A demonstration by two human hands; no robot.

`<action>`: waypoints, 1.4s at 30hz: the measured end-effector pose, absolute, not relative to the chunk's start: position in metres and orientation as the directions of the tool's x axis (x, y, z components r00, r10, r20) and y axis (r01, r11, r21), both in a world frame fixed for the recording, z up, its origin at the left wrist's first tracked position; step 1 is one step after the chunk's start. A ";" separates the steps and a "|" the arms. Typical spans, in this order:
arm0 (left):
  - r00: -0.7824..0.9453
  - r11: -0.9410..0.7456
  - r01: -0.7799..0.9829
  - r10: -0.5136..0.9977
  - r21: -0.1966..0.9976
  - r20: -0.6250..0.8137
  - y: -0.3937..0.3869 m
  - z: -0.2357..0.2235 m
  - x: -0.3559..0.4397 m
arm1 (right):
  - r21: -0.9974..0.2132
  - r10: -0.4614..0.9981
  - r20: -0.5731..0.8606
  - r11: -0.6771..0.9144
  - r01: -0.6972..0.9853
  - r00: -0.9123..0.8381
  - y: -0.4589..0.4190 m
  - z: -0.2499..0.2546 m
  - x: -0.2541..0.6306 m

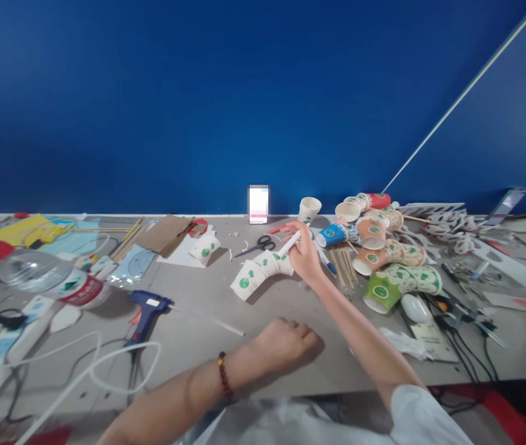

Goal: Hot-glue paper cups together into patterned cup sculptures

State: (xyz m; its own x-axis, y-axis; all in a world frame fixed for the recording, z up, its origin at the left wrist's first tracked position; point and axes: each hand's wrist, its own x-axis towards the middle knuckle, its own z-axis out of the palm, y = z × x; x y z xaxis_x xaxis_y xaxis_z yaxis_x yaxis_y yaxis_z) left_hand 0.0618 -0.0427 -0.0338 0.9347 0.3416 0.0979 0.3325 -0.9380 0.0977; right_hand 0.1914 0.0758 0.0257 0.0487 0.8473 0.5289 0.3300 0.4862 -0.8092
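My right hand [305, 254] reaches over the table with its fingers closed round a white pen-like stick [289, 243]. Just below the stick is a bent row of white paper cups with green prints [263, 272], lying on its side; I cannot tell whether the stick touches it. My left hand [287, 343] rests palm down near the front, its fingers curled in and no object showing in them. Dark-handled scissors [263, 244] lie behind the cup row. A white marker with a blue cap [327, 262] is beside my right wrist.
Several coloured paper-cup rows [383, 290] and wooden sticks [343, 269] lie to the right. On the left are a blue glue gun [149, 315], a bottle with a red cap [40, 272], a power strip [16, 340] and cables. A single cup [309, 209] stands by the blue wall.
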 end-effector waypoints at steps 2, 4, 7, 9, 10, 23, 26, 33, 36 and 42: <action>0.933 -0.945 0.317 0.326 0.078 0.151 -0.038 -0.036 0.060 | -0.811 0.846 0.530 0.489 0.321 0.051 0.076 0.026 0.191; 0.920 -0.952 0.299 0.304 0.060 0.248 -0.032 -0.036 0.057 | -0.812 0.842 0.536 0.496 0.309 0.055 0.075 0.027 0.191; 0.789 -0.931 0.344 0.358 0.124 0.498 -0.022 -0.029 0.052 | -0.807 0.835 0.547 0.507 0.303 0.061 0.071 0.032 0.189; 0.588 -0.869 0.382 0.490 0.313 0.644 -0.016 -0.021 0.047 | -0.797 0.823 0.565 0.523 0.303 0.066 0.069 0.036 0.188; 0.471 -0.825 0.370 0.563 0.428 0.679 -0.012 -0.017 0.045 | -0.790 0.815 0.576 0.535 0.299 0.066 0.067 0.038 0.187; -0.089 -0.376 0.112 0.918 0.920 0.386 0.019 -0.010 0.034 | -0.721 0.769 0.633 0.538 0.437 0.096 0.059 0.041 0.185; -0.083 -0.365 0.124 0.923 0.923 0.376 0.018 -0.009 0.032 | -0.697 0.760 0.644 0.535 0.477 0.088 0.059 0.038 0.185; -0.099 -0.426 0.165 0.890 0.890 0.445 0.021 -0.011 0.029 | -0.612 0.705 0.705 0.557 0.561 0.069 0.056 0.035 0.183; -0.107 -0.437 0.191 0.881 0.879 0.461 0.023 -0.012 0.028 | -0.645 0.734 0.676 0.542 0.539 0.069 0.054 0.035 0.181; -0.077 -0.506 0.287 0.834 0.814 0.546 0.020 -0.011 0.026 | -0.729 0.772 0.623 0.513 0.454 0.126 0.051 0.035 0.175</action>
